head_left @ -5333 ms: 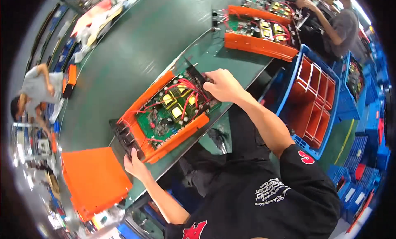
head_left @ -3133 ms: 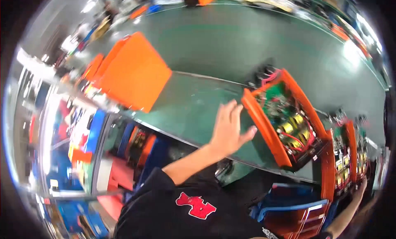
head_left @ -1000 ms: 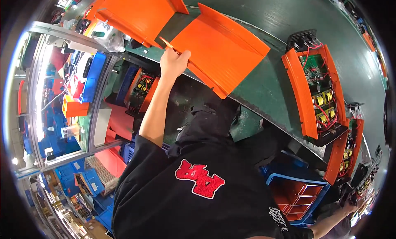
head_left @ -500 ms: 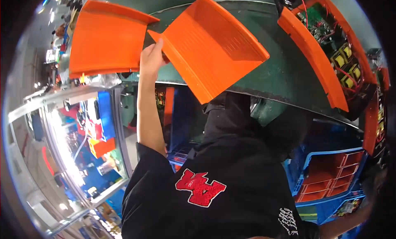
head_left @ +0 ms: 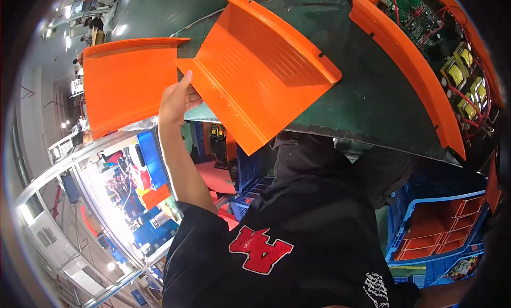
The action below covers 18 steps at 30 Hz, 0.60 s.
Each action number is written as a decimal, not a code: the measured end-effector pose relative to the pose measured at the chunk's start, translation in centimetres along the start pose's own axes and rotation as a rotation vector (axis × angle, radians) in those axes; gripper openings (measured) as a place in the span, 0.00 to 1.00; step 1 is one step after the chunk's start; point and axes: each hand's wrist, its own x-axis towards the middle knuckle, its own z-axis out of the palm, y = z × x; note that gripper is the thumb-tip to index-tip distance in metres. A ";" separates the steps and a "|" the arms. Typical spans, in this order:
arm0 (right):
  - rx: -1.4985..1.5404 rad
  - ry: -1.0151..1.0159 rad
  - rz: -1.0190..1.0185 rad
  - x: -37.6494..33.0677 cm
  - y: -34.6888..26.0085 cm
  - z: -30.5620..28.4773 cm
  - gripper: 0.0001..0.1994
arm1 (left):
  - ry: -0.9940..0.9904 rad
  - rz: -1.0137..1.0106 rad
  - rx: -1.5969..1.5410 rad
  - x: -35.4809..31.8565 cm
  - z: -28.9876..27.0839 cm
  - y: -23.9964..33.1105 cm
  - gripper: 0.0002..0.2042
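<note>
Orange cover lifted off the stack edge

Compared with a second ago, the orange plastic cover (head_left: 261,68) sits higher and closer to the person, tilted up over the near edge of the green workbench (head_left: 372,95); a second orange cover (head_left: 125,82) lies left of it. It looks like the pick-up is under way. The left hand (head_left: 178,100) reaches up with forearm raised, fingers closed on the cover's left corner. The right hand is out of view. An open orange device housing (head_left: 442,58) lies right of the cover
</note>
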 end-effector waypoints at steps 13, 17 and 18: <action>0.367 -0.129 -0.215 -5.6 -13.1 20.6 0.22 | -0.173 0.086 -0.184 -3.5 2.3 -4.2 0.25; 0.460 -0.194 -0.294 -10.6 -17.5 24.7 0.22 | 0.110 0.547 0.049 -5.9 4.4 -5.3 0.18; 0.456 -0.196 -0.302 -11.7 -17.1 25.6 0.23 | 0.395 0.779 0.128 -6.6 5.3 -5.5 0.16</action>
